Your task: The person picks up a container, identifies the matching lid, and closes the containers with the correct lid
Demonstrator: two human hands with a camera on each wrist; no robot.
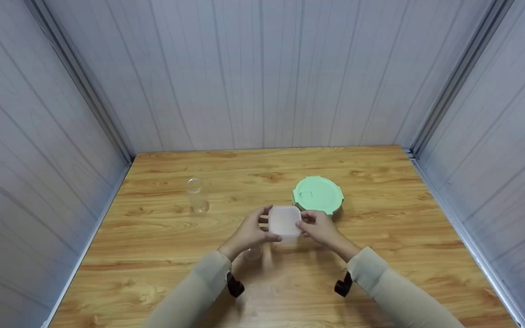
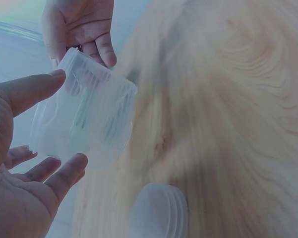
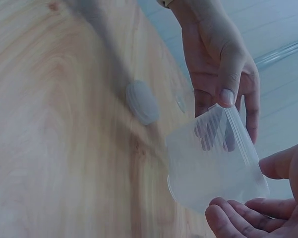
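Both hands hold a translucent square plastic food container [image 1: 285, 220] over the table, its whitish flat top facing up in the head view. My left hand [image 1: 250, 231] grips its left side, the thumb [image 2: 39, 89] at one edge and the fingers spread along another. From the right, my right hand [image 1: 321, 228] pinches the near-right rim, thumb on top. In the right wrist view the right fingers [image 3: 243, 218] lie at the container's lower end, with the left hand [image 3: 218, 64] at its far corner. A small round ridged whitish container [image 2: 161, 213] stands below, beside the left wrist.
A round container with a green clip lid [image 1: 318, 195] stands just beyond the right hand. Farther left is a tall clear cylindrical jar [image 1: 197, 196]. The wooden table [image 1: 162, 255] is bordered by pale panel walls [image 1: 253, 77] at the back and both sides.
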